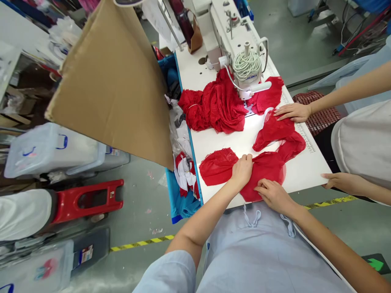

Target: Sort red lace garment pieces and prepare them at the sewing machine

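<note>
A red piece of thin fabric [265,169] lies on the white sewing table [220,142] at its front edge. My left hand [243,170] is closed on the fabric, where it gathers between a wider part and a bunched part on the left. My right hand [273,196] pinches the near edge of the same fabric between thumb and fingers. Beyond it, another person's hand [293,112] rests flat on a red piece with a white edge. That person's other hand [343,183] is at the table's right corner.
A white sewing machine [244,53] stands at the back, with a heap of red lace fabric [215,103] beside it. Upright on the left is a large cardboard sheet [116,89]. A blue cloth bin [183,205] hangs below the table's left edge. A red stool [88,201] stands on the floor.
</note>
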Demonstrator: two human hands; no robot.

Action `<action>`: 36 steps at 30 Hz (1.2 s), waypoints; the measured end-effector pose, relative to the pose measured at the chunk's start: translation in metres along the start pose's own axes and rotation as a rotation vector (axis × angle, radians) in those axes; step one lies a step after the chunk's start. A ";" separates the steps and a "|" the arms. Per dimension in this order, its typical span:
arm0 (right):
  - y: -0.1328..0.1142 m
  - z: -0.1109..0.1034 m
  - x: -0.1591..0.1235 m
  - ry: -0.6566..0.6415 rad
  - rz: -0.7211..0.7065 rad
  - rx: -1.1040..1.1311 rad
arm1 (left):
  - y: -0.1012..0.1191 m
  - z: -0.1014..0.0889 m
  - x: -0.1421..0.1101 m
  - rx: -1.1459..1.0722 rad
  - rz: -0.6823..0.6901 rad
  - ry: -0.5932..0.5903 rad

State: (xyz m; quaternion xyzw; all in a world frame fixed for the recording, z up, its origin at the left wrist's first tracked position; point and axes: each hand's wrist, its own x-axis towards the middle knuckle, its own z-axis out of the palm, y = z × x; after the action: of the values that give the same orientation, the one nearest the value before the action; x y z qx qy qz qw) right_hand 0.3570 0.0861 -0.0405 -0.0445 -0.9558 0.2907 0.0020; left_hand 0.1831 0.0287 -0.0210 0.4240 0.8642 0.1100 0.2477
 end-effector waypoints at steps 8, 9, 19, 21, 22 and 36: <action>-0.004 -0.006 -0.004 0.040 0.060 0.067 | -0.014 -0.001 0.002 -0.310 -0.048 0.041; -0.006 -0.008 -0.001 0.093 0.092 0.137 | -0.014 0.000 0.002 -0.397 -0.048 0.039; -0.031 -0.003 0.029 0.325 0.348 0.499 | -0.010 0.008 -0.001 -1.408 -0.297 -0.123; -0.025 -0.010 0.026 0.345 0.343 0.558 | -0.011 0.010 -0.004 -1.549 -0.341 -0.145; -0.021 -0.015 0.024 0.338 0.345 0.591 | -0.012 0.011 -0.005 -1.573 -0.345 -0.146; -0.006 0.002 0.029 0.079 0.301 0.382 | -0.004 0.023 0.014 -1.251 -0.314 0.096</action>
State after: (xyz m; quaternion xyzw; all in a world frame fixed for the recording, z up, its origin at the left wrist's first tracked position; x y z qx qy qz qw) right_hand 0.3277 0.0823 -0.0393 -0.1966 -0.8652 0.4612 0.0042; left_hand 0.1852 0.0370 -0.0464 0.0625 0.6987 0.5743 0.4221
